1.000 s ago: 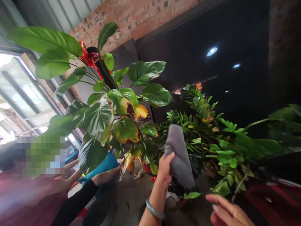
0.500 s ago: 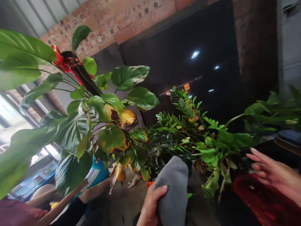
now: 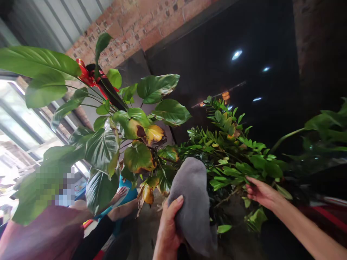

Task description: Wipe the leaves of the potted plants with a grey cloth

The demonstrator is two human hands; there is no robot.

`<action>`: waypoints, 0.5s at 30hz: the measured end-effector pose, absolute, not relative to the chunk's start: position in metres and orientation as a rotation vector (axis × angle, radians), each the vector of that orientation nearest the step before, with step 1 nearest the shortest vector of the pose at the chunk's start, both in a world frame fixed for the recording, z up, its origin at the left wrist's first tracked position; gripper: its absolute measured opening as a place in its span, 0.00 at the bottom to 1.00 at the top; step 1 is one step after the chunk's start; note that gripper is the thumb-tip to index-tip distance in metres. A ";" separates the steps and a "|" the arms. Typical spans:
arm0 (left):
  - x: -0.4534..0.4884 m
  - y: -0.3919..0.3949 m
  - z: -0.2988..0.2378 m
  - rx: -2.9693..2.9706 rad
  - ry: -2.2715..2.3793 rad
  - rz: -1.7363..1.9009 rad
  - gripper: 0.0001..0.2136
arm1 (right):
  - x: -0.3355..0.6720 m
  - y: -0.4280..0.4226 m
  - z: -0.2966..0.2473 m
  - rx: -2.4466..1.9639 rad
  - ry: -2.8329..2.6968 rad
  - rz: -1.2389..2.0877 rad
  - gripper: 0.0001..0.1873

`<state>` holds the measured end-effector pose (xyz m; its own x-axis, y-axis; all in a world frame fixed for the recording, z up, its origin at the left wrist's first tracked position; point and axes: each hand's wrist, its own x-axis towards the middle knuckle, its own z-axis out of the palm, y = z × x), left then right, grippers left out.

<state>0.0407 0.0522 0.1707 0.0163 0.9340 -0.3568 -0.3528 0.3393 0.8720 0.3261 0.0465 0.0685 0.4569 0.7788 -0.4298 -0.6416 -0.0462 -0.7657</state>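
Note:
My left hand (image 3: 168, 227) is closed around a grey cloth (image 3: 191, 206), held up in front of the plants at bottom centre. My right hand (image 3: 260, 193) reaches in from the right and grips a stem of the small-leaved green plant (image 3: 230, 155). A big-leaved plant (image 3: 108, 133) with yellowing, brown-edged leaves (image 3: 151, 133) and a red ribbon (image 3: 86, 74) near its top stands to the left of the cloth.
Another person in a dark red top (image 3: 40, 234) sits at bottom left, a black-sleeved arm (image 3: 100, 234) stretched toward the big plant. Behind the plants are a glossy black panel (image 3: 244, 54) and a brick wall (image 3: 141, 21). Windows (image 3: 18, 122) are at left.
My right hand has moved in from the far right and taken hold of a stem of the small-leaved plant. My left hand with the cloth stays low at centre.

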 end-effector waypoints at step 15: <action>0.098 0.061 0.166 0.981 0.899 1.122 0.28 | 0.293 0.066 0.027 -0.958 -0.128 1.213 0.08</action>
